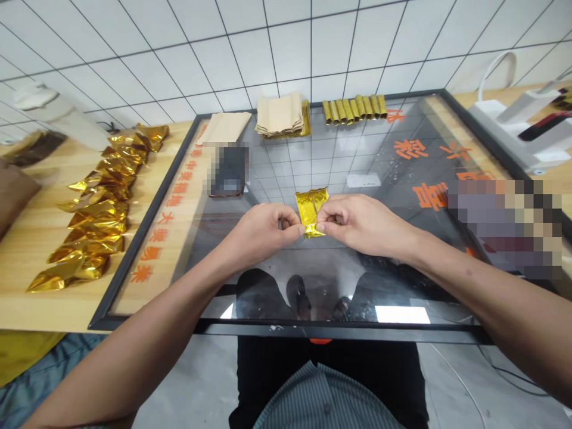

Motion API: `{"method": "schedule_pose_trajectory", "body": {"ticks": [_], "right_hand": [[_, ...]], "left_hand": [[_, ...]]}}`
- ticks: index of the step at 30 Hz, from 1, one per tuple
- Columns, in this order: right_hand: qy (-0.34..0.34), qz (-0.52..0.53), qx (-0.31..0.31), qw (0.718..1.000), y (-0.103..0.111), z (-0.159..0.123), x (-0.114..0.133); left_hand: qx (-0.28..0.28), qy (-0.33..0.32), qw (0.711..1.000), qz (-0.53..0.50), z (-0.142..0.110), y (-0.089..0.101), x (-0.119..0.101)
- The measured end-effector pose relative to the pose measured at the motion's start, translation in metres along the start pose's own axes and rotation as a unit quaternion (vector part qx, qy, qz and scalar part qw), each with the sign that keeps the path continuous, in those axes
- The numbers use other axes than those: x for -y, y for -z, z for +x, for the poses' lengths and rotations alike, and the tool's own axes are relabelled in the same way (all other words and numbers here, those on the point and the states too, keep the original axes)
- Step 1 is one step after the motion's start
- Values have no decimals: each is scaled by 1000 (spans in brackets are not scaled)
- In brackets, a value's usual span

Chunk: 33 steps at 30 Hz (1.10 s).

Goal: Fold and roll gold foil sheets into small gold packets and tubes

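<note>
One piece of gold foil point(308, 210) lies flat on the glass tabletop point(277, 271), straight in front of us and between our two hands. From our left hand point(273, 229) it lies to the right; from our right hand point(353, 221) it lies to the left. Its longer axis seems to run away from our body, toward the tiled wall point(290, 50). Neither hand is nearer, since both touch the near end, though the right covers more of the foil's side. Our left thumb and forefinger are pinched together on the near left corner; our right thumb and forefinger pinch the near right corner, the other fingers of both hands curled in. That near end looks brighter, perhaps folded (we cannot tell how many layers sit under the thumbs).

Counting the rest: two hands, one loose foil piece, one stack of brown paper point(277, 113) with gold showing beneath it, and one separate lot of brown paper point(229, 126) to its left. Eight or nine small gold tubes point(355, 109) stand side by side in a row near the wall. About eight twisted gold packets point(96, 215) line the wooden counter point(27, 313) on our left, too overlapped for a sure count. One phone point(232, 170), partly blurred, lies beyond our left hand.
</note>
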State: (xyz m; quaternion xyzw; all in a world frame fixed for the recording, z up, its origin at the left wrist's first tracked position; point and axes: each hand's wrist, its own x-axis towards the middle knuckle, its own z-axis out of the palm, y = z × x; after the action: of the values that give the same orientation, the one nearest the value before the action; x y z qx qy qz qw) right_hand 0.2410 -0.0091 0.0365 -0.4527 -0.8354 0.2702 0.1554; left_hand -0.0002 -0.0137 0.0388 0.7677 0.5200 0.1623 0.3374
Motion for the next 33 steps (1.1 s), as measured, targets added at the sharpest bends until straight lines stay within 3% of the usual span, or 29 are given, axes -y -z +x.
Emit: {"method": "schedule_pose_trajectory", "body": {"ticks": [8,14,18,21,24,29,33], "right_hand": [[3,-33,-11,999,-3,1,1],[3,-53,-23,998,-6,1,1],[0,-59,-22,998,-6,1,3],[-1,-61,-20,998,-7,2,4],[-5,-64,-18,998,-8,2,4],[-16,-50,-16,999,-5,3,4],[-26,56,11,998,3,3,0]], "left_hand": [[-34,11,994,99,2,-10,-6],[-64,-21,987,147,-1,-18,-4],[-102,-104,973,180,-4,-26,1],[-128,-219,938,234,-6,-30,1],[-109,-293,910,271,-11,-31,-2],[-43,-327,877,350,-15,-31,-5],[-51,-310,869,382,-17,-32,-6]]}}
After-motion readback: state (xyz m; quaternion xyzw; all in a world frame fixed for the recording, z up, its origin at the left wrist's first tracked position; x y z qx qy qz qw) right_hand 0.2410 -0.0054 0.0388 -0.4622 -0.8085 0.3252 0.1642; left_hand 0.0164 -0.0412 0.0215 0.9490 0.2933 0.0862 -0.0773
